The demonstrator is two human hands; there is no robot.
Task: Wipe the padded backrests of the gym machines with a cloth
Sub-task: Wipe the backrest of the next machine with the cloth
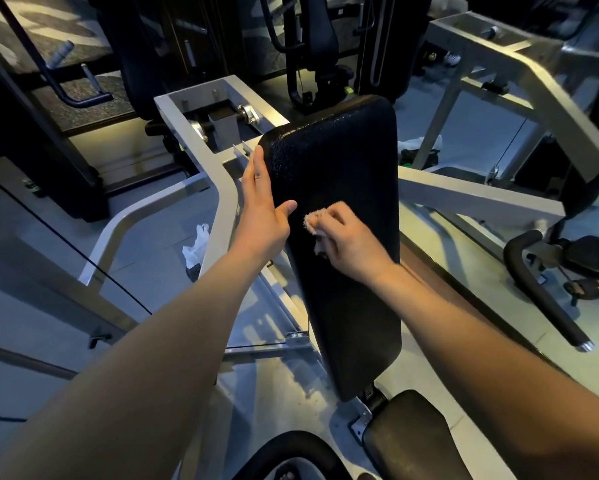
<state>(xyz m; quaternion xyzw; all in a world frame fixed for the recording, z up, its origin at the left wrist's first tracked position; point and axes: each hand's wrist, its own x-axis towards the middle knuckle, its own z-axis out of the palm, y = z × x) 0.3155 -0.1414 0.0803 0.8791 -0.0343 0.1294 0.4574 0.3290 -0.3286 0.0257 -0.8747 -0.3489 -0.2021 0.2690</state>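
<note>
A black padded backrest [336, 150] rises tilted in the middle of the view, its top rounded and its lower end meeting a black seat pad [409, 431] at the bottom. The left hand [261, 209] lies against the backrest's left edge with its fingers straight and together, pointing up along the side, while the thumb reaches across onto the front of the padding; it holds nothing. The right hand [350, 240] is on the front of the backrest about halfway up, its fingers curled round a small pale cloth [312, 221], which is bunched up and pressed to the black surface. A fuzzy end of the cloth sticks out past the knuckles, just beside the left thumb. Both forearms are bare and reach in from the bottom corners. A grey metal frame [218, 168] runs behind and to both sides of the backrest. On the floor [145, 233] to the left of the frame lies a crumpled white bag [197, 245]. To the right, well apart from the hands, a bar with a black grip [540, 292] slopes down, ending in a silver cap. Other dark machines stand in the dim background.
</note>
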